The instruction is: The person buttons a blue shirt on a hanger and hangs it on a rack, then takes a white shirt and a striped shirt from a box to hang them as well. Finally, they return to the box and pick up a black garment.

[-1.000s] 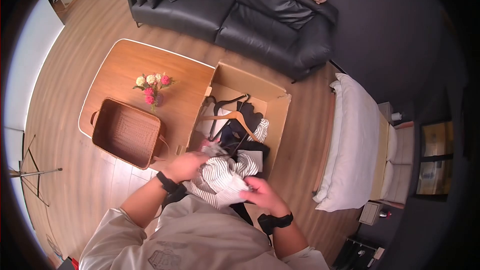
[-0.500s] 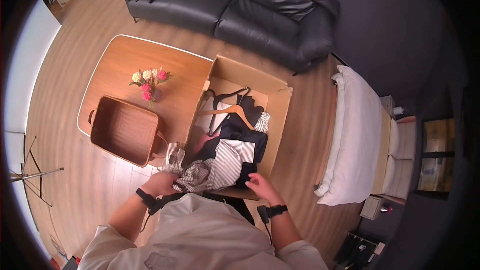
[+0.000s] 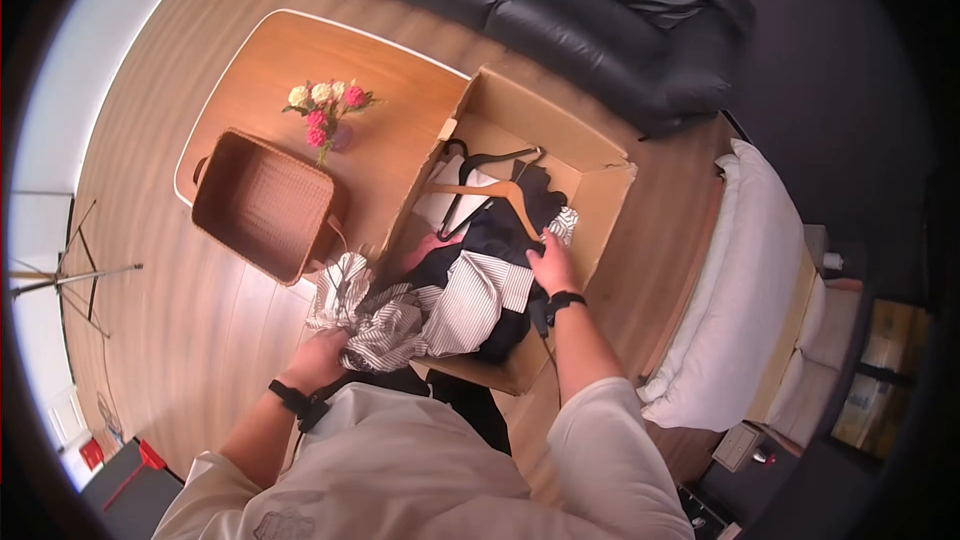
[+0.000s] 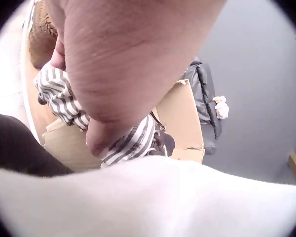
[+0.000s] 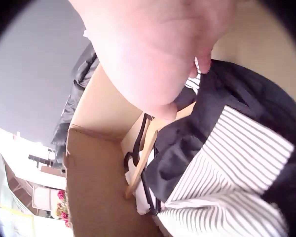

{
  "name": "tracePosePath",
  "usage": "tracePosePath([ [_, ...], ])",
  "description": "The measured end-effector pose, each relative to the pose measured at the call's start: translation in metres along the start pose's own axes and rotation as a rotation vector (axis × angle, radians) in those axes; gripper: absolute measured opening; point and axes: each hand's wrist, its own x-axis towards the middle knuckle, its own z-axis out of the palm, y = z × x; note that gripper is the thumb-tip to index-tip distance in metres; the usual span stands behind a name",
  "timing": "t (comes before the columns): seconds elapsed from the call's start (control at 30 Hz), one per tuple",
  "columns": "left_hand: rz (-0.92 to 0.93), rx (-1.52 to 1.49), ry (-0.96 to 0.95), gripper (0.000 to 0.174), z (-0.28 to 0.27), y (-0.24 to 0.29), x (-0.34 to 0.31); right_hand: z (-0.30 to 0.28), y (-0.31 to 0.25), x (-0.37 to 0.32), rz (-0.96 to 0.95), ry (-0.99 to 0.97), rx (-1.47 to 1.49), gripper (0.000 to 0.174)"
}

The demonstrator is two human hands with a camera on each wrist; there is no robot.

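Observation:
My left hand (image 3: 318,358) grips a bunched striped garment (image 3: 385,328) at the near left corner of the cardboard box (image 3: 600,190). In the left wrist view, striped cloth (image 4: 64,101) shows between the fingers and thumb of the left hand (image 4: 133,59). Inside the box, my right hand (image 3: 553,268) is over dark clothing (image 3: 500,230), close to the end of a wooden hanger (image 3: 512,195). The right wrist view has the right hand's (image 5: 163,54) thumb apart from its fingers, whose tips touch dark cloth (image 5: 227,89). A black hanger (image 3: 500,155) lies beside the wooden one.
Left of the box, a wooden table (image 3: 400,75) bears a wicker basket (image 3: 265,202) and a vase of flowers (image 3: 320,118). Behind stands a black sofa (image 3: 570,30). A bed (image 3: 740,300) is at the right, a metal stand (image 3: 75,275) at the far left.
My right hand has moved from the striped garment, which it held a second ago, up and right over the dark clothing. The left hand pulled the garment left. The head view has shifted.

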Motion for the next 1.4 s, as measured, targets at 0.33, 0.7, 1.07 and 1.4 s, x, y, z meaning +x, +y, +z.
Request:
tracePosePath([
  [0.33, -0.269, -0.104, 0.09, 0.032, 0.001, 0.003, -0.053, 0.059, 0.053, 0.046, 0.246, -0.236, 0.249, 0.097],
  [0.7, -0.358, -0.71, 0.22, 0.022, -0.003, 0.011, -0.063, 0.053, 0.042, -0.017, 0.232, -0.471, 0.363, 0.025],
  [1.07, 0.35, -1.359, 0.527, 0.04, -0.162, 0.036, -0.033, -0.077, -0.023, -0.17, 0.167, 0.069, 0.641, 0.018],
  [1.4, 0.598, -1.263, 0.621, 0.028, -0.225, 0.093, 0.02, -0.158, -0.08, -0.303, 0.021, 0.42, 1.034, 0.005],
])
